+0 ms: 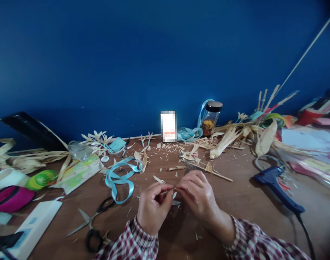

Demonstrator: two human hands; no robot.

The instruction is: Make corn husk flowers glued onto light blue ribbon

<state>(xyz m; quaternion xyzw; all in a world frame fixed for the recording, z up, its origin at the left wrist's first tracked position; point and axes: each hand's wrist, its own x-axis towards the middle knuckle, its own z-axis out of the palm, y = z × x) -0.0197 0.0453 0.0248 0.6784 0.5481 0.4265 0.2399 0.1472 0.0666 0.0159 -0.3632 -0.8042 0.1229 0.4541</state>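
Observation:
My left hand (155, 206) and my right hand (199, 199) meet above the brown table, fingertips nearly touching. Both pinch a thin straw-coloured strip (165, 192), mostly covered by the fingers; its exact kind is unclear. Pale petal-shaped pieces (176, 203) lie just below the fingertips. To the left, black-handled scissors (89, 220) rest with their blades apart. A loose light-blue ribbon (128, 186) curls beyond them. Dry husk scraps (192, 153) are scattered past my hands.
At right lies a blue glue gun (278, 187) with its cord. Corn husks (226, 142) and a black-lidded jar (210, 121) stand at the back, near a bright pixelated rectangle (169, 126). A white power strip (37, 225) and green tape (42, 180) sit left.

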